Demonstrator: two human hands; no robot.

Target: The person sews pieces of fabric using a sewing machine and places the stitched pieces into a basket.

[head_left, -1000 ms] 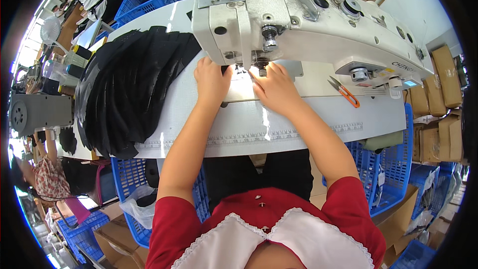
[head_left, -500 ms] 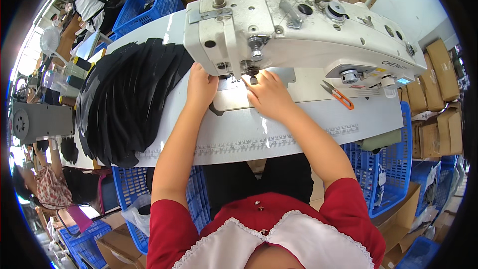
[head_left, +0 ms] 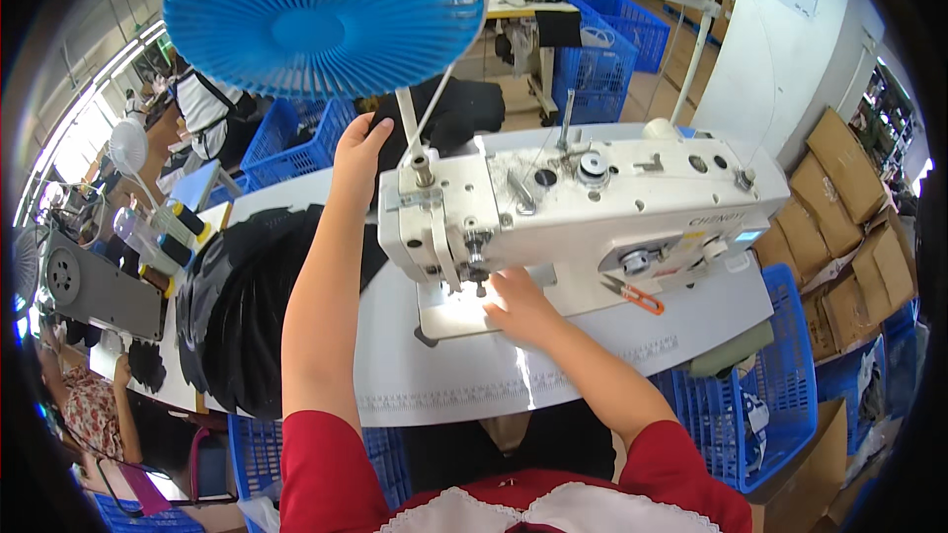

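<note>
**Fingers at the needle and reaching behind the machine**

The fingers [head_left: 502, 288] of the right hand [head_left: 518, 304] lay close together and flat on the lit plate under the needle of the white sewing machine [head_left: 583, 212], at the centre of the frame; they gripped nothing that could be seen. The left hand [head_left: 357, 153] was raised to the upper middle, its fingers together and slightly curled, beside the thin white pole of the blue fan [head_left: 321, 15]; whether they touched the pole could not be told.

A blue plastic basket [head_left: 286, 143] stood in the upper left behind the table [head_left: 444, 375], its contents hidden. Another blue basket [head_left: 612, 25] stood at the top of the frame with a little pale material in it. A third blue basket [head_left: 780, 385] hung at the right edge of the table, holding scraps of cloth. Brown cardboard boxes [head_left: 849, 197] were stacked at the far right.

The left forearm ran straight up from the red sleeve, crossing a pile of black fabric [head_left: 237, 306] on the left of the table. The right forearm slanted in from the lower right, wrist low on the table. Orange-handled snips [head_left: 637, 298] lay just right of the right hand.
</note>
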